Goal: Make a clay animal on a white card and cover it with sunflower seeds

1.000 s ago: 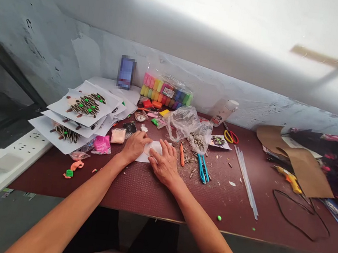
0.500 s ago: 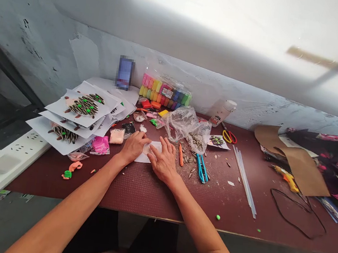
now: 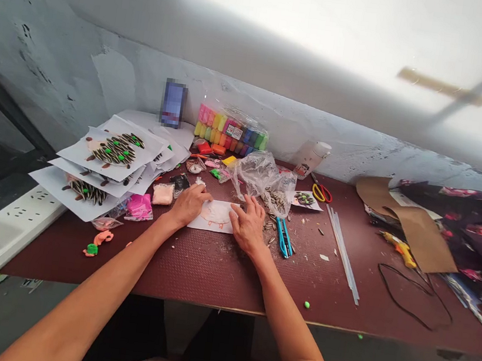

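Paper (image 3: 213,216) flat on table (image 3: 211,271), between the hands, long axis left-right; left hand (image 3: 189,206) bent at left end, pinch cannot be told, right hand (image 3: 249,226) loosely spread, ungrasping, at right end, neither clearly nearer.

bright glare upper right, dim floor, soft shadows, stretched edges

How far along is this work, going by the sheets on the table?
Several stacked sheets at the left look done: striped seeds and green dots cover their animal shapes. In hand is a small paper with a faint outline, between the left hand and right hand. It shows no seeds or green dots, so those are probably left to add; loose seeds lie nearby.
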The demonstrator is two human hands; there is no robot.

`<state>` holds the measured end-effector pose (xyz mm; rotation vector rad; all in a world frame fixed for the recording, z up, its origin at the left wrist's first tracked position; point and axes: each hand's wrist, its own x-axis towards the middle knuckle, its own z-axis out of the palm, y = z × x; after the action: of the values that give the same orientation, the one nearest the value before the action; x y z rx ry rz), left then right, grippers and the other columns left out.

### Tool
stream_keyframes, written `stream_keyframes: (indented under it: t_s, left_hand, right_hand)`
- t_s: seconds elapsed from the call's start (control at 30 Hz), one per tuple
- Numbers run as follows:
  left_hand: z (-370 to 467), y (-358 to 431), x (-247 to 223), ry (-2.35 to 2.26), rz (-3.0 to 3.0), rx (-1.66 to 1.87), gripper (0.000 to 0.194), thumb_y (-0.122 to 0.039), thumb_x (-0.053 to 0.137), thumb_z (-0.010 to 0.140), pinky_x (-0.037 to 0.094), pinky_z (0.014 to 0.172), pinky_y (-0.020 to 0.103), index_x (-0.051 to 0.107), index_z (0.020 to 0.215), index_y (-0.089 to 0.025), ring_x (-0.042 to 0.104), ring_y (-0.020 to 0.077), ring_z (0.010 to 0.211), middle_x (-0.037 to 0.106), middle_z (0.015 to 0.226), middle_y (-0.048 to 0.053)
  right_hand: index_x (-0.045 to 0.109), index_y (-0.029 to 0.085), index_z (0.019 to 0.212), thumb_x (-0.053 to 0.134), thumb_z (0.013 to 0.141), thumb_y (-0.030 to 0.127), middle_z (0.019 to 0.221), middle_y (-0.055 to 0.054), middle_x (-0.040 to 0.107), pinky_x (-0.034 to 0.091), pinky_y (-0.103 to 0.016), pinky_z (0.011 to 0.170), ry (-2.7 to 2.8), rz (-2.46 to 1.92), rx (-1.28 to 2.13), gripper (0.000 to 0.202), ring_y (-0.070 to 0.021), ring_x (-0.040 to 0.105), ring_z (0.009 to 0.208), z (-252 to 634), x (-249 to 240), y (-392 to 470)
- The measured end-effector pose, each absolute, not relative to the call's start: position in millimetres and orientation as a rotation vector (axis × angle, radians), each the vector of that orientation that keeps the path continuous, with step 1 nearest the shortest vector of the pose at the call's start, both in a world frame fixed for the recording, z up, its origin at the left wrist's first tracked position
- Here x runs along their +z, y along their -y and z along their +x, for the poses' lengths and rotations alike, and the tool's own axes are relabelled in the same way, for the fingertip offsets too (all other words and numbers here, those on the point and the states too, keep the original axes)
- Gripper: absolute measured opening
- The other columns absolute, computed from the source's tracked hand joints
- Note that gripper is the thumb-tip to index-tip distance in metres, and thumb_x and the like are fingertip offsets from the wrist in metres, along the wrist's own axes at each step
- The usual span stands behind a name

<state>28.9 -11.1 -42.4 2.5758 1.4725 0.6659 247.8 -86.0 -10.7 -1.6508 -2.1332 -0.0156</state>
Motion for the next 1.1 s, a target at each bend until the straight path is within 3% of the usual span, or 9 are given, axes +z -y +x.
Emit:
stream_keyframes:
  t_s: [0.13, 0.37, 0.8, 1.1]
  left_hand:
    - [29.5, 5.8, -40.2, -1.491, 2.557, 0.68, 0.035, -0.006, 0.048, 0.091, 0.048, 0.081, 0.03, 0.079, 0.095, -0.022, 0.057, 0.0208, 0.093, 0.062, 0.094, 0.008]
    - [31.3, 13.0, -39.4, -1.544, 2.552, 0.729, 0.035, -0.007, 0.048, 0.093, 0.048, 0.081, 0.031, 0.079, 0.096, -0.023, 0.057, 0.0217, 0.093, 0.062, 0.095, 0.008]
    - [31.6, 11.9, -43.2, -1.518, 2.602, 0.754, 0.032, -0.008, 0.05, 0.094, 0.048, 0.082, 0.033, 0.078, 0.096, -0.022, 0.056, 0.0223, 0.091, 0.064, 0.096, 0.009]
    - [31.3, 13.0, -42.3, -1.532, 2.586, 0.775, 0.032, -0.007, 0.05, 0.093, 0.049, 0.082, 0.033, 0.078, 0.099, -0.022, 0.058, 0.0228, 0.093, 0.065, 0.095, 0.009]
  right_hand:
    - [0.077, 0.026, 0.112, 0.053, 0.1, 0.035, 0.151, -0.012, 0.05, 0.027, -0.053, 0.116, 2.192, -1.563, -0.031, 0.028, -0.0311, 0.033, 0.147, 245.3, -7.9, 92.2]
    - [0.076, 0.029, 0.114, 0.057, 0.099, 0.036, 0.154, -0.011, 0.047, 0.023, -0.052, 0.118, 2.336, -1.458, -0.015, 0.026, -0.031, 0.031, 0.149, 231.7, -7.4, 98.5]
    - [0.075, 0.026, 0.116, 0.055, 0.1, 0.04, 0.149, -0.011, 0.052, 0.027, -0.049, 0.116, 2.285, -1.451, 0.001, 0.028, -0.0293, 0.038, 0.144, 226.8, -13.7, 95.3]
    - [0.069, 0.026, 0.126, 0.057, 0.099, 0.042, 0.154, -0.014, 0.047, 0.025, -0.053, 0.116, 2.399, -1.483, -0.061, 0.034, -0.0327, 0.031, 0.148, 222.4, -13.9, 98.3]
